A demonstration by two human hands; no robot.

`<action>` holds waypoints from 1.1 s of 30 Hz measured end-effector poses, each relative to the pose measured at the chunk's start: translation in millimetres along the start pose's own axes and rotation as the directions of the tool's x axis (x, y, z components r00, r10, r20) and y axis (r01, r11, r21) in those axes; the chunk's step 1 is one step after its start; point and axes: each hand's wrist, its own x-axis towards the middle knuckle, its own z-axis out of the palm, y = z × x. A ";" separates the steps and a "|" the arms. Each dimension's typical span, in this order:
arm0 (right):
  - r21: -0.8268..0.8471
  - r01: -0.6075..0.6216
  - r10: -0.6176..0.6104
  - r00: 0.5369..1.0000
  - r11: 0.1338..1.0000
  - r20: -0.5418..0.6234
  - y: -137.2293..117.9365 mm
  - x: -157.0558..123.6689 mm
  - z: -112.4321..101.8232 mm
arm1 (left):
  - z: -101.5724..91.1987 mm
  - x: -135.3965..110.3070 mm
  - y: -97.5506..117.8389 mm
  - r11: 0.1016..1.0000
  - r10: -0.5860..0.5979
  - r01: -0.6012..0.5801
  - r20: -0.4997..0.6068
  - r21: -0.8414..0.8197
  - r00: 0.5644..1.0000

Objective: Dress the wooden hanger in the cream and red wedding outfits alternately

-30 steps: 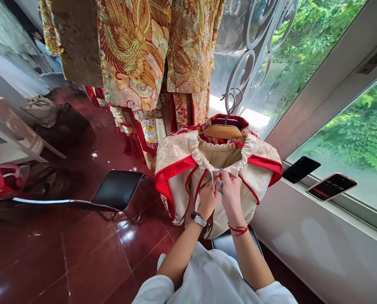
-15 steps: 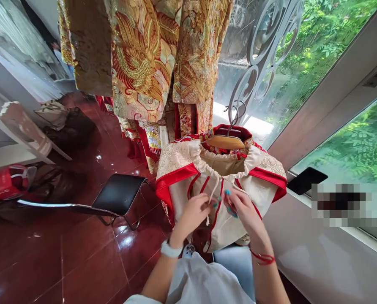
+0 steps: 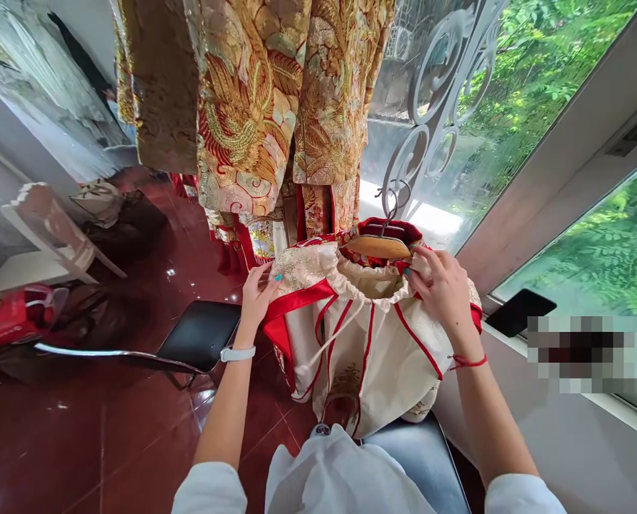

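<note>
A: Where did we log the cream garment (image 3: 396, 350)?
B: Mid-scene, hanging, red trim running down it, gathered edge (image 3: 345, 281) at the top.
A: Hands?
B: We had the left hand (image 3: 258, 289) on its left shoulder, thumb apart from the fingers; we couldn't tell whether they pinched the cloth. Right hand (image 3: 440, 284) sat by the right end of the gathered edge, fingers bent onto the cloth; we couldn't tell how far they closed.
A: Wrists?
B: Pale band (image 3: 238, 353) on the left, red cord bracelet (image 3: 469, 362) on the right.
A: Loose bits?
B: Pale drawstring (image 3: 341, 332), slanting down leftward over the cloth, clear of both hands.
A: Hanger?
B: Wooden hanger (image 3: 377, 247), just beyond the gathered edge, red collar (image 3: 390, 228) behind it.
A: Surroundings, fast.
B: Gold embroidered clothes (image 3: 248, 107) hung on the far side, with scrolled ironwork (image 3: 440, 121) to their right. Black chair (image 3: 203, 334) stood left; we also saw a dark seat (image 3: 425, 457) near, below the garment. Dark phone (image 3: 522, 312) lay right, at the window; the patch beside it was pixelated, so we couldn't read it.
</note>
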 end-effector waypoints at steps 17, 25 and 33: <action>0.236 0.134 -0.150 0.987 0.963 0.053 33.7 3.7 10.7 | -22.2 19.0 47.6 0.968 0.158 -0.098 -0.256 0.232 0.954; 0.580 -0.144 0.427 0.816 0.802 -0.388 -1.4 -61.2 -9.8 | 122.5 -147.0 99.2 0.997 -0.030 0.038 0.132 -0.061 0.991; 0.748 -0.525 0.332 0.848 0.406 0.414 -36.4 -94.7 -1.5 | 141.2 -152.2 95.9 0.963 -0.226 0.260 0.320 -0.067 0.920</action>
